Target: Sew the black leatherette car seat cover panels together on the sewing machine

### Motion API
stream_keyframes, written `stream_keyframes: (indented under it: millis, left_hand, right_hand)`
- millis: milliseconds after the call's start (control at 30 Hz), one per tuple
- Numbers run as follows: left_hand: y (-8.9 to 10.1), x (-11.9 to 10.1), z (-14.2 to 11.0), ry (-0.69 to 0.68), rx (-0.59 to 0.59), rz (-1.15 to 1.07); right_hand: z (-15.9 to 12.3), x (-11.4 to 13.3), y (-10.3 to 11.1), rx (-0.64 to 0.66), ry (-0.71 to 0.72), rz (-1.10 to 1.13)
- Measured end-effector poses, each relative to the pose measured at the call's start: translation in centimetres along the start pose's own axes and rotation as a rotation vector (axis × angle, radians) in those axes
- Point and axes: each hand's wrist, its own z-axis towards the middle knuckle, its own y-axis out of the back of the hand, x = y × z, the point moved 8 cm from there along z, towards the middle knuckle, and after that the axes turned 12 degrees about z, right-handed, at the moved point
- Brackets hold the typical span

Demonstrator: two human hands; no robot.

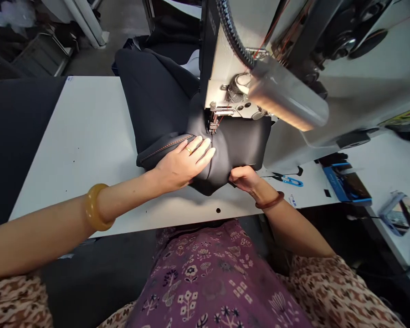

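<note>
A dark leather-like cover [164, 100] with a line of orange stitching lies under the presser foot [212, 125] of a sewing machine [222, 59]. Just left of the foot, my left hand [184, 164] rests flat on the cover, fingers stretched out and a ring on one of them. My right hand [245, 178] pinches the near right edge of the cover, its fingertips partly hidden by the material. A seam runs from the foot toward me between the two hands. Orange-red thread leads down to the needle area.
Blue thread snips [289, 180] lie on the white table [89, 136] right of my right hand. Beyond them sit a blue box [346, 184] and a phone-like item in a clear case [401, 213]. A lamp [289, 93] hangs low beside the machine head.
</note>
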Motion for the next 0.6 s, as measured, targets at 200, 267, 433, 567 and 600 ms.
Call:
stream_keyframes:
  millis: [200,267,433,567,600]
  left_hand:
    - [0.6,0.1,0.2,0.098,-0.122,0.046]
    - [0.6,0.2,0.2,0.105,-0.125,0.031]
    - [0.7,0.5,0.3,0.148,-0.12,0.006]
    - [0.7,0.6,0.5,0.137,-0.114,0.015]
    - [0.7,0.8,0.6,0.143,-0.108,0.01]
  right_hand:
    - [-2.9,4.7,1.6,-0.546,0.632,-0.041]
    - [-3.6,5.3,1.9,-0.672,0.71,-0.091]
    - [-3.4,5.6,2.4,-0.693,0.684,-0.133]
    - [-2.9,5.7,2.7,-0.662,0.657,-0.142]
    - [-2.7,5.8,2.8,-0.662,0.637,-0.145]
